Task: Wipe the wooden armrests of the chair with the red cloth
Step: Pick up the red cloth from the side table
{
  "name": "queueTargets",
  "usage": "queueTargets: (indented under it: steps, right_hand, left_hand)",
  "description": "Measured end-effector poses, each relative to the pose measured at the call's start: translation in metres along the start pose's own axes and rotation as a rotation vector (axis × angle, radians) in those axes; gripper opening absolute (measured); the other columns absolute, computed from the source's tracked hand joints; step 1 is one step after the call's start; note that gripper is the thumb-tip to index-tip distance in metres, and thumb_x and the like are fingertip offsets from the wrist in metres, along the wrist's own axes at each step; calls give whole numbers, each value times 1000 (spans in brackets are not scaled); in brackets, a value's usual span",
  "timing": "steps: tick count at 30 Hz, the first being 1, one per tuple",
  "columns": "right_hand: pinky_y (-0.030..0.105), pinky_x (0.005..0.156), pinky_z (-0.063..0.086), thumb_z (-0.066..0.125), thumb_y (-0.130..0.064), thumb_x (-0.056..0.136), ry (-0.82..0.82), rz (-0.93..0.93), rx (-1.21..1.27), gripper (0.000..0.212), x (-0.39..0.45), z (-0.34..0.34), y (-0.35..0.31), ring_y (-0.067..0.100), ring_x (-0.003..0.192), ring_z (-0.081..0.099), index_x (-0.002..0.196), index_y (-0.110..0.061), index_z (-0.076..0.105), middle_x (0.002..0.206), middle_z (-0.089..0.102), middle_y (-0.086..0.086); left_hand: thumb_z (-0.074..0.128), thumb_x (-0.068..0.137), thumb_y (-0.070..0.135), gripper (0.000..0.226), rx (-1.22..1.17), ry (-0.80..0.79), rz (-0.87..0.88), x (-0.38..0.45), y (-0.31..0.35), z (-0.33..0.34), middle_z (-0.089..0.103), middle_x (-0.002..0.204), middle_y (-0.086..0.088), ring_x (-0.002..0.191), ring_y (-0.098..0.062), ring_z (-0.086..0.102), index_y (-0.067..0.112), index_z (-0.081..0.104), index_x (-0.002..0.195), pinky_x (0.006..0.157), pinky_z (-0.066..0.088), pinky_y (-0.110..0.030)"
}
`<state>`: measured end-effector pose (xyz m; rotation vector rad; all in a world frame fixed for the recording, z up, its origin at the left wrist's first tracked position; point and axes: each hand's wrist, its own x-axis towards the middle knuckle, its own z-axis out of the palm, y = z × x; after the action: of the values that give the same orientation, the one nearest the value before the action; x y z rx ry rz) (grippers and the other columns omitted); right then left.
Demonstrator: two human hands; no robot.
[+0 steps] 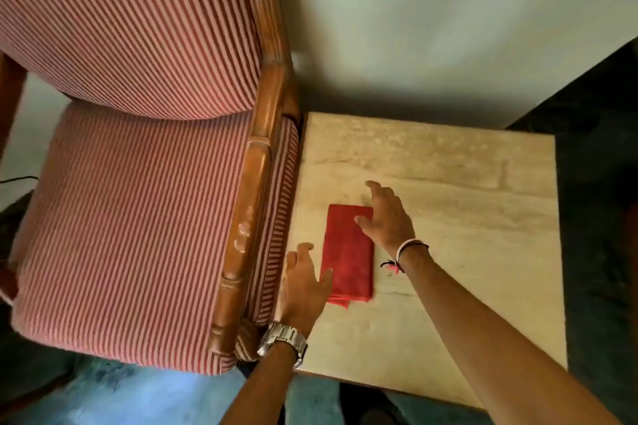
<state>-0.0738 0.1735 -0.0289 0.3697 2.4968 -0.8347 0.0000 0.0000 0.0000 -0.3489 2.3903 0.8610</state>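
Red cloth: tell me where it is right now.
In the head view the red cloth lies folded on the side table, just right of the chair's armrest, between the open left hand and right hand.

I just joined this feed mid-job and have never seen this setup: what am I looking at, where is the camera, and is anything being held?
There is no machine here. One camera, worn on a person's head, looks down at their two bare hands. The left hand, with a wristwatch, and the right hand, with wrist bands, are both open over a folded red cloth that lies flat on a pale table. Neither has a grip on it yet, though fingers seem to be at its edges. Beside the table stands a striped chair; its wooden armrest is nearest the table.
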Motion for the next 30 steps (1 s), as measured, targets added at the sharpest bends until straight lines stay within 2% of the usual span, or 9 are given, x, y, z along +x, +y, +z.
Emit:
queueTargets:
  steps: [6,11,16,20,22,24,26,29,30]
  right_hand:
    - [48,104,50,71,-28,94,-20,67,-90,63,13,51,37,37,133,48,147,-11,41,141,51,14]
    - [46,100,49,62,-28,101,47,95,-25,40,13,64,42,38,125,49,132,-5,52,133,53,18]
    - [54,75,57,53,-20,106,118,40,256,26,-6,50,12,40,89,69,125,-4,46,101,68,20]
    - [48,62,53,53,-20,106,272,-70,333,24,-26,26,-26,31,73,67,124,-5,47,86,67,12]
    - [39,63,52,56,-19,105,323,-126,390,22,-36,12,-49,24,74,68,122,-6,49,88,68,6]
    - [26,65,54,56,-20,105,330,-182,463,23,-46,0,-74,16,81,70,124,-8,50,94,69,-1]
    - [14,69,56,54,-21,106,284,-245,551,27,-55,-6,-98,6,90,71,129,-8,49,101,68,-10]
    - [15,75,59,53,-22,107,216,-282,578,29,-58,3,-131,5,95,72,132,-9,49,107,70,-8]
    - [17,75,60,53,-22,107,215,-273,554,29,-56,11,-140,9,95,73,132,-9,49,108,72,-4]
  left_hand:
    - [70,89,28,54,66,-93,-171,23,-23,52,57,129,-13,113,-37,63,15,44,135,94,56,-49]
    - [72,89,12,43,-29,-61,-183,39,-25,65,70,125,-17,108,-39,71,11,46,124,91,61,-51]
    - [72,90,11,39,-83,-70,-85,30,-23,34,71,121,-16,104,-35,72,10,54,125,88,62,-46]
    - [78,87,14,43,-128,-59,16,20,-14,-17,72,109,-9,86,-18,67,10,56,123,73,59,-22]
    - [81,84,17,43,-141,-54,71,8,-10,-50,67,94,5,74,-4,60,13,58,120,61,50,-5]
    - [84,81,19,44,-155,-41,99,-6,-10,-82,59,87,18,72,7,56,19,58,116,59,46,1]
    - [87,78,23,46,-151,-23,114,-18,-15,-114,64,91,17,74,4,61,25,58,114,59,51,-4]
    - [87,74,35,55,-61,-25,51,-24,-30,-156,74,96,10,82,-12,73,27,60,122,76,65,-39]
    - [88,74,37,54,-43,-25,23,-22,-37,-167,73,94,10,81,-14,74,26,61,119,76,65,-44]
